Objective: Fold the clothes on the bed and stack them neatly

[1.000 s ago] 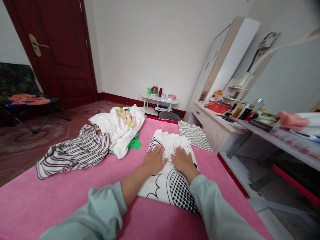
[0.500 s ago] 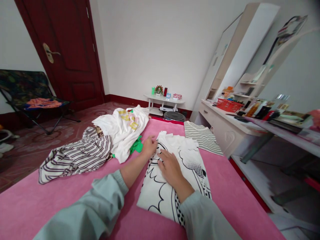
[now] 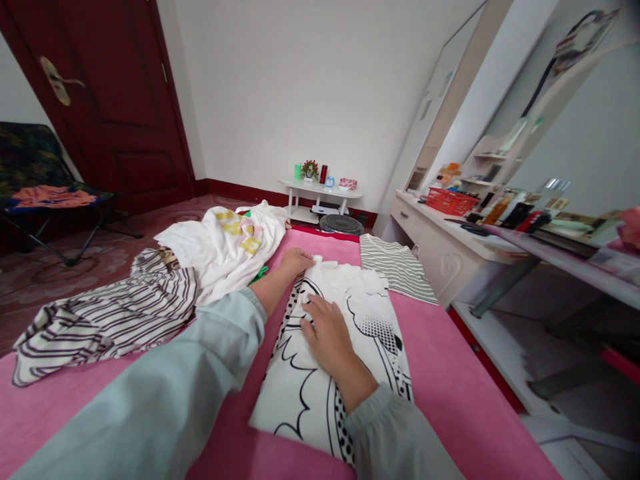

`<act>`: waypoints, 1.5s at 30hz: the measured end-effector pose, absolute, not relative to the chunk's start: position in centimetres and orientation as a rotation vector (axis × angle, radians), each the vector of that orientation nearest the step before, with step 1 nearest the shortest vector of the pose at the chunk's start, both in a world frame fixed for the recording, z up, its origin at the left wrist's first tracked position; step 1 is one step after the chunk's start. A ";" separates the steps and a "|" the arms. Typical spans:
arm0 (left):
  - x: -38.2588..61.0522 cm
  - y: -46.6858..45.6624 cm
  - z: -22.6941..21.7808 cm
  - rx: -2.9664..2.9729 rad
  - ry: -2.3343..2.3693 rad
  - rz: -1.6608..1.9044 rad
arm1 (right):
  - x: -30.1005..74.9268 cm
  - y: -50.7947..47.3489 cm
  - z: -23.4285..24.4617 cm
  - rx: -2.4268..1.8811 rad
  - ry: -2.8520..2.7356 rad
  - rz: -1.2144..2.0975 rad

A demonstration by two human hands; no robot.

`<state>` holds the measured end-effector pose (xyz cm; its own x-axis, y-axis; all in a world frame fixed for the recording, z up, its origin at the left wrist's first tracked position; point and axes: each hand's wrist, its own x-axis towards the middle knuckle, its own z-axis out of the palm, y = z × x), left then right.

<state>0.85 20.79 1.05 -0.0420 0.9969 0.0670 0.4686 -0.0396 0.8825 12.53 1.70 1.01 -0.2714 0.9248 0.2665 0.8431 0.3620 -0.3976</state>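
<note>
A white garment, seemingly a T-shirt (image 3: 300, 393), with black cloud outlines and dots lies folded lengthwise on the pink bed cover (image 3: 450, 373). At its far left corner, my left hand (image 3: 299, 261) has its fingers closed on the edge of the cloth. My right hand (image 3: 327, 333) rests palm down on the middle of the shirt, fingers spread. To the left lie a white shirt with yellow and pink lettering (image 3: 220, 243) and a crumpled striped garment (image 3: 115, 317). A bit of green cloth (image 3: 260, 273) shows beside my left forearm.
A striped folded garment (image 3: 397, 267) lies at the bed's far right. A dressing table (image 3: 435, 233) with a red basket (image 3: 450, 201) and bottles stands on the right. Beyond the bed is a small white table (image 3: 320, 191); a folding chair (image 3: 45, 193) stands left.
My left hand has moved forward along the shirt's left edge to its far corner. My right hand stays flat on the shirt. The view has shifted slightly.
</note>
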 end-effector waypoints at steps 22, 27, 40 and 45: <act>3.7 17.6 2.7 2.363 1.887 0.595 | 12.5 1.4 0.9 -1.569 -2.217 0.228; 3.3 16.1 1.9 2.506 1.781 0.422 | 12.6 1.4 0.9 -1.555 -2.213 0.224; 0.9 15.8 -0.7 2.496 1.812 0.326 | 12.6 1.6 0.6 -1.568 -2.220 0.242; -0.9 14.9 -1.4 2.470 1.854 0.322 | 13.0 1.8 0.4 -1.525 -2.217 0.302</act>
